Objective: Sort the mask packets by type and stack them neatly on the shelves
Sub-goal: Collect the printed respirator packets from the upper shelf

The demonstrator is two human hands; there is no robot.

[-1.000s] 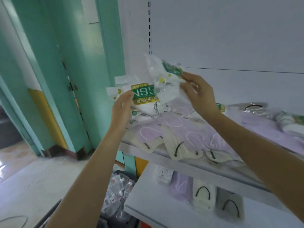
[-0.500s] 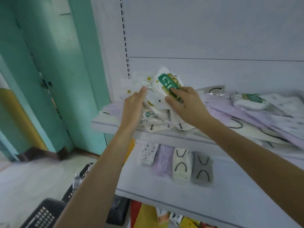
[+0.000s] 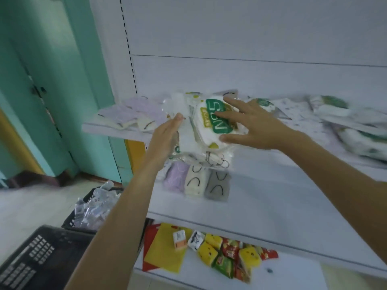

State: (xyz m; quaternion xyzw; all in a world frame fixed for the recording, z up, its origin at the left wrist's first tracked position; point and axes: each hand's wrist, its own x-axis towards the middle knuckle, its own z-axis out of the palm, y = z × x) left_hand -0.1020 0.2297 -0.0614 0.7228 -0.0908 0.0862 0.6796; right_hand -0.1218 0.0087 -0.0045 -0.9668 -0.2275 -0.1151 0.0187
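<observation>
A stack of clear N95 mask packets (image 3: pixel 209 130) with green-and-gold labels hangs between my hands, in front of the top shelf's edge (image 3: pixel 117 130). My left hand (image 3: pixel 165 139) presses flat against the stack's left side with straight fingers. Spread straight fingers of my right hand (image 3: pixel 253 126) lie over the top packet's label, and the thumb runs along the packet's lower edge. Loose ear loops dangle under the stack. Lilac and cream masks (image 3: pixel 134 116) lie on the shelf to the left.
More N95 and patterned packets (image 3: pixel 339 114) are piled at the right of the top shelf. A row of lilac, cream and grey masks (image 3: pixel 196 183) lies on the middle shelf. Snack packets (image 3: pixel 228 256) fill the bottom shelf. Black crates (image 3: pixel 35 258) stand on the floor at left.
My right hand has gone from pinching the top packet to lying flat on it with fingers spread. The stack has come forward off the shelf pile, and my view has tilted downward.
</observation>
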